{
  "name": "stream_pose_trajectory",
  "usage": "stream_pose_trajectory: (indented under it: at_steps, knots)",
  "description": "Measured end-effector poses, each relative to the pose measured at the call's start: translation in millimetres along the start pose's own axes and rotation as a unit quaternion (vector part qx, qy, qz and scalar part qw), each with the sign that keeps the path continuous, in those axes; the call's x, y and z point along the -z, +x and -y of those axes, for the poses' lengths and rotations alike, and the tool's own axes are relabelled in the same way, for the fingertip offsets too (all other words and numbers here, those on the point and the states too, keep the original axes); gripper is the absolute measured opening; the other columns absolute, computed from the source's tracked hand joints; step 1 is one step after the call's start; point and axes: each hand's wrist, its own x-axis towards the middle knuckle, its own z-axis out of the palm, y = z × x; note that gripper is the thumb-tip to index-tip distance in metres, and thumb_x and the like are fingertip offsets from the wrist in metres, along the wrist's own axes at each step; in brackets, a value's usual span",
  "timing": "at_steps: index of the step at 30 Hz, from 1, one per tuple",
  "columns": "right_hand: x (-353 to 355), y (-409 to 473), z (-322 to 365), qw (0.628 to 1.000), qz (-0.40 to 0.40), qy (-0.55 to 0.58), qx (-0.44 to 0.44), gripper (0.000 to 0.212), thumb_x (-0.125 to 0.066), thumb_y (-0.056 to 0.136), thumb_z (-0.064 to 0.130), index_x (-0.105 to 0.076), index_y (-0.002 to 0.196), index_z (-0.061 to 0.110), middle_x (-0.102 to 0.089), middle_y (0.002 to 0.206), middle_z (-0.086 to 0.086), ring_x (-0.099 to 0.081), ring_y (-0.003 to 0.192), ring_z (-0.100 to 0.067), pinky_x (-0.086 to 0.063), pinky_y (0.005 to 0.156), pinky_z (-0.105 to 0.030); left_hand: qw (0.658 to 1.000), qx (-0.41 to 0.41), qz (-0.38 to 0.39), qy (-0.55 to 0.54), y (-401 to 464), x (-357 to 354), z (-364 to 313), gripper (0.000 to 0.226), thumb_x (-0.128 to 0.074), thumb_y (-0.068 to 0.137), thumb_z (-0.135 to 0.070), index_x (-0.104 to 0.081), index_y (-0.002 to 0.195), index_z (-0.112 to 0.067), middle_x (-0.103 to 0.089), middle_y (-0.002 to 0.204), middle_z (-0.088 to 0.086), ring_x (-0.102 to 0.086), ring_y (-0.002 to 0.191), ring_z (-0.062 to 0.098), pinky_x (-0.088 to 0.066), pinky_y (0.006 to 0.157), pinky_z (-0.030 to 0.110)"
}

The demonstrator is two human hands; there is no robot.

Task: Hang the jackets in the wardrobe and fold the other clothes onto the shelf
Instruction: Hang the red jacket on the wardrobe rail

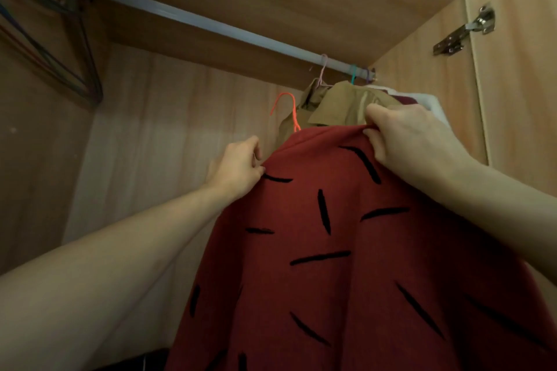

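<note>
Red jacket (346, 235) is held up on an orange hanger (289, 108), pinched at each shoulder by the left hand (238, 166) and right hand (407, 135). Toward one o'clock, the rail (211, 24) is unreached; the hook may miss, or cloth slip off.

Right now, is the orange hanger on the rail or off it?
Off: the orange hanger hook sits below the rail, free.

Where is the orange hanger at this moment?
In the head view, the orange hanger rises from the collar of the red jacket, below the rail and not hooked on it, just left of the hung tan jacket.
</note>
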Motion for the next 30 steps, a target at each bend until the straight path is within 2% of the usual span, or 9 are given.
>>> stream_pose_trajectory:
  at_steps: [2,5,7,9,12,15,19,24,30]
  knots:
    - [-6.5,11.0,-8.3,1.0,-0.018,-0.02,-0.005,0.015,-0.05,0.088,0.022,-0.038,0.078,0.017,-0.056,0.078,-0.012,-0.057,0.073,-0.039,-0.048,0.059,-0.043,1.0,-0.027,-0.012,-0.01,20.2,-5.0,-6.9,0.019,-0.063,0.074,-0.005,-0.054,0.073,-0.022,-0.056,0.068,-0.007,-0.06,0.077,0.023,-0.041,0.063,0.028]
    - [-16.3,28.9,-23.7,0.998,-0.026,-0.038,-0.034,0.012,-0.051,0.091,0.021,-0.046,0.085,0.011,-0.054,0.078,-0.012,-0.055,0.072,-0.04,-0.039,0.056,-0.037,0.998,-0.014,-0.044,-0.047,44.4,-12.8,-16.9,0.015,-0.059,0.076,-0.004,-0.061,0.075,-0.019,-0.06,0.07,-0.002,-0.06,0.077,0.023,-0.041,0.064,0.027]
    - [-25.1,40.3,-33.0,0.997,-0.04,-0.051,-0.045,0.011,-0.05,0.09,0.022,-0.046,0.087,0.012,-0.056,0.08,-0.015,-0.056,0.072,-0.041,-0.04,0.056,-0.037,0.997,-0.001,-0.042,-0.071,56.0,-21.9,-19.1,0.012,-0.059,0.081,-0.01,-0.067,0.085,-0.018,-0.066,0.079,0.0,-0.062,0.083,0.021,-0.044,0.071,0.026]
    - [-35.0,50.3,-41.9,0.996,-0.046,-0.056,-0.057,0.009,-0.05,0.09,0.022,-0.044,0.086,0.015,-0.057,0.081,-0.017,-0.056,0.073,-0.041,-0.042,0.057,-0.038,0.996,-0.006,-0.011,-0.086,65.7,-33.2,-19.3,0.022,-0.059,0.086,-0.016,-0.07,0.106,-0.018,-0.071,0.101,0.002,-0.063,0.099,0.02,-0.044,0.086,0.024]
    - [-48.6,65.3,-53.4,0.994,-0.042,-0.073,-0.074,0.008,-0.049,0.089,0.019,-0.043,0.086,0.014,-0.053,0.08,-0.015,-0.055,0.074,-0.041,-0.04,0.057,-0.038,0.993,-0.028,0.058,-0.102,75.9,-48.0,-17.7,0.041,-0.052,0.097,-0.025,-0.055,0.137,-0.019,-0.053,0.142,0.001,-0.044,0.134,0.015,-0.026,0.108,0.018]
    - [-59.2,82.8,-61.0,0.99,-0.053,-0.081,-0.101,0.008,-0.05,0.089,0.018,-0.046,0.087,0.011,-0.043,0.077,-0.011,-0.044,0.068,-0.035,-0.036,0.058,-0.037,0.986,-0.032,0.096,-0.134,88.6,-62.3,-16.7,0.05,-0.043,0.102,-0.034,-0.037,0.149,-0.021,-0.031,0.157,0.0,-0.022,0.145,0.012,-0.012,0.112,0.018]
    - [-70.8,112.6,-66.3,0.988,-0.062,-0.089,-0.112,0.006,-0.052,0.086,0.014,-0.048,0.088,0.01,-0.043,0.081,-0.013,-0.05,0.075,-0.039,-0.035,0.061,-0.036,0.984,-0.024,0.089,-0.154,114.6,-73.8,-14.3,0.056,-0.036,0.102,-0.043,-0.027,0.153,-0.021,-0.019,0.161,0.001,-0.012,0.148,0.011,-0.006,0.116,0.024]
    - [-78.7,142.9,-73.3,0.979,-0.078,-0.105,-0.155,0.018,-0.055,0.085,0.013,-0.057,0.1,0.004,-0.055,0.104,-0.025,-0.056,0.093,-0.046,-0.037,0.067,-0.037,0.986,-0.049,0.015,-0.159,132.7,-82.8,-7.3,0.046,-0.036,0.1,-0.045,-0.044,0.141,-0.024,-0.04,0.148,0.004,-0.032,0.139,0.022,-0.021,0.117,0.037]
    - [-87.5,170.1,-81.8,0.97,-0.079,-0.092,-0.212,0.023,-0.058,0.084,0.015,-0.06,0.103,0.002,-0.054,0.11,-0.026,-0.055,0.099,-0.048,-0.043,0.074,-0.042,0.982,-0.095,0.053,-0.152,151.2,-96.7,1.6,0.053,-0.03,0.098,-0.055,-0.032,0.147,-0.037,-0.033,0.153,-0.003,-0.026,0.143,0.019,-0.018,0.118,0.04]
